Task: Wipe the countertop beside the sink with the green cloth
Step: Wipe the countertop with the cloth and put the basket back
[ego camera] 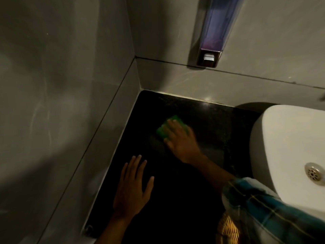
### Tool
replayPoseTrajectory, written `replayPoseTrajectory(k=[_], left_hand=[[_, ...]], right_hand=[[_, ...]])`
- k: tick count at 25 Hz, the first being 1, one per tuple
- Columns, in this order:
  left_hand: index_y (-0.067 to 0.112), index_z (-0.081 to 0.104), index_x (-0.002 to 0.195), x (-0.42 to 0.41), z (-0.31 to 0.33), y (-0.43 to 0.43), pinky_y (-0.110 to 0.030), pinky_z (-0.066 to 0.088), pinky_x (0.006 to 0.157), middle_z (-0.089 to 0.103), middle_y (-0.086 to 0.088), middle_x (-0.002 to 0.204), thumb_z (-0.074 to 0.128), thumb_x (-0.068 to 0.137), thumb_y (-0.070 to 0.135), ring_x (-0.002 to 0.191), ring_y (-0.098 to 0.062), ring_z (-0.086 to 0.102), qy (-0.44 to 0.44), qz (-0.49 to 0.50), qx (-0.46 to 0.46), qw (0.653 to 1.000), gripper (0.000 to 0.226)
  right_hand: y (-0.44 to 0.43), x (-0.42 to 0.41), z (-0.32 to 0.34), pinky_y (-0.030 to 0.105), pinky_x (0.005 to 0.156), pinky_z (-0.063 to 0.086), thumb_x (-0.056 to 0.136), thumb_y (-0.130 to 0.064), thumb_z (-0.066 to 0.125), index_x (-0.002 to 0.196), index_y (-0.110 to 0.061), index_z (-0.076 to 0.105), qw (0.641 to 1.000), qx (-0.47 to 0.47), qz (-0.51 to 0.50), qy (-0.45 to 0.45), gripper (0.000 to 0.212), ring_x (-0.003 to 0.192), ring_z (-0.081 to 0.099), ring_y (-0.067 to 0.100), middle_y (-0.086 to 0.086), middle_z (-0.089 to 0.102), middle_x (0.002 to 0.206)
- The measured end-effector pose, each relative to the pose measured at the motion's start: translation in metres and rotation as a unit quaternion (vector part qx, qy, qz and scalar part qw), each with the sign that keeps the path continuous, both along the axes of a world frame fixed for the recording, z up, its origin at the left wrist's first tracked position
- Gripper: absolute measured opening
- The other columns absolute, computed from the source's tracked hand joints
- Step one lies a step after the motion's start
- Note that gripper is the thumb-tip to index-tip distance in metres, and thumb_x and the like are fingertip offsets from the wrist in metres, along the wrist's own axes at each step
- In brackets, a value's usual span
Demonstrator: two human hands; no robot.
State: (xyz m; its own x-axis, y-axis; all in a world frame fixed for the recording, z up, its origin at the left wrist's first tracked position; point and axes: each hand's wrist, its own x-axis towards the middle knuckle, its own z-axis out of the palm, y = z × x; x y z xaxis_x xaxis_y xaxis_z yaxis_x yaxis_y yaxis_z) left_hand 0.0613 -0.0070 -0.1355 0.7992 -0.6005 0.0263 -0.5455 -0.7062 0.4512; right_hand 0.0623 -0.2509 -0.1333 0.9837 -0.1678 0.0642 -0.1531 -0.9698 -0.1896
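A black stone countertop [207, 117] fills the corner between two grey walls, left of a white sink [284, 138]. My right hand [181, 140] presses flat on a green cloth [165, 126] in the middle of the countertop; the fingers cover most of the cloth, and only its far and left edges show. My left hand [131, 189] lies flat on the countertop nearer to me, fingers spread, holding nothing. It is blurred slightly around the right hand.
A soap dispenser [212, 32] with purple liquid hangs on the back wall above the countertop. The sink's metal drain [314, 173] shows at the right edge. A woven basket [228, 229] sits low under my plaid right sleeve [260, 208]. Grey tiled wall [70, 103] bounds the left side.
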Motion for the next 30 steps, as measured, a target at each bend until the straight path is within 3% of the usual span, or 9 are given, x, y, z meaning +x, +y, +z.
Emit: replayPoseTrajectory(k=[3,4,7,11,15,19,23,26,30], left_hand=[[0.022,0.040,0.140,-0.056,0.059,-0.036,-0.041,0.019,0.121,0.027,0.003,0.157,0.036,0.092,0.054,0.148,-0.011,0.013,-0.027,-0.063,-0.050,0.996,0.058],[0.022,0.039,0.140,-0.052,0.055,-0.035,-0.042,0.019,0.121,0.026,0.003,0.158,0.035,0.092,0.056,0.148,-0.012,0.013,-0.026,-0.059,-0.049,0.997,0.059],[0.029,0.023,0.148,-0.048,0.039,-0.022,-0.041,0.015,0.122,0.011,0.007,0.162,0.025,0.089,0.066,0.149,-0.009,0.003,0.044,-0.026,-0.029,0.998,0.069],[0.025,0.004,0.150,-0.115,0.018,0.006,-0.043,0.009,0.123,0.002,0.003,0.162,0.011,0.088,0.069,0.149,-0.011,-0.007,0.027,-0.085,0.047,0.995,0.077],[0.014,0.014,0.150,-0.077,0.014,-0.005,-0.048,0.008,0.122,0.008,-0.008,0.162,0.031,0.092,0.057,0.149,-0.022,0.001,0.087,-0.010,0.075,0.993,0.074],[0.012,0.047,0.136,-0.090,0.045,-0.041,-0.046,0.034,0.111,0.051,-0.016,0.141,0.060,0.089,0.025,0.134,-0.035,0.041,0.066,0.006,-0.016,0.998,0.050],[0.031,0.057,0.116,-0.159,0.071,-0.068,-0.029,0.053,0.075,0.070,0.001,0.100,0.054,0.091,0.040,0.091,-0.017,0.066,0.205,-0.042,-0.009,0.978,0.027],[0.034,0.053,0.122,-0.191,0.077,-0.073,-0.029,0.054,0.078,0.070,0.003,0.105,0.045,0.093,0.050,0.093,-0.011,0.065,0.279,-0.038,0.021,0.959,0.034],[0.029,0.050,0.131,-0.187,0.090,-0.058,-0.027,0.052,0.082,0.069,0.001,0.111,0.048,0.092,0.049,0.091,-0.008,0.060,0.283,0.042,-0.019,0.958,0.044]], right_hand=[[-0.057,-0.078,0.067,0.056,0.116,0.009,0.098,-0.048,0.030,0.151,-0.025,0.019,0.932,0.040,-0.357,-0.044,0.059,0.150,0.006,0.023,0.005,0.010,0.163],[-0.050,-0.068,0.072,0.058,0.116,0.005,0.097,-0.052,0.027,0.152,-0.024,0.013,0.921,0.097,-0.376,-0.026,0.063,0.150,0.000,0.023,0.006,0.004,0.163],[-0.023,-0.071,0.090,0.057,0.117,-0.002,0.095,-0.059,0.027,0.153,-0.024,0.004,0.919,0.193,-0.339,0.047,0.071,0.149,-0.010,0.023,0.005,-0.006,0.163],[0.025,-0.209,0.116,0.046,0.119,0.014,0.095,-0.046,0.042,0.152,-0.023,0.018,0.947,0.205,-0.246,0.001,0.065,0.149,0.006,0.023,0.007,0.013,0.162],[0.041,-0.308,0.141,0.034,0.093,0.047,0.091,-0.034,0.052,0.112,-0.033,0.058,0.928,0.277,-0.244,0.045,0.022,0.111,0.059,0.017,-0.003,0.066,0.114],[0.001,-0.367,0.158,0.034,0.072,0.052,0.090,-0.038,0.055,0.074,-0.035,0.054,0.898,0.201,-0.372,0.121,0.016,0.078,0.065,0.016,-0.011,0.064,0.080],[-0.019,-0.387,0.142,0.040,0.078,0.055,0.091,-0.048,0.052,0.107,-0.025,0.053,0.846,0.227,-0.452,0.172,0.028,0.087,0.063,0.021,0.005,0.062,0.104],[-0.014,-0.382,0.135,0.035,0.068,0.056,0.092,-0.028,0.060,0.128,-0.020,0.043,0.786,0.383,-0.460,0.155,0.041,0.085,0.063,0.023,0.009,0.061,0.106],[-0.009,-0.356,0.136,0.036,0.077,0.055,0.089,-0.024,0.065,0.122,-0.021,0.053,0.813,0.366,-0.433,0.131,0.036,0.083,0.064,0.016,-0.005,0.061,0.090]])
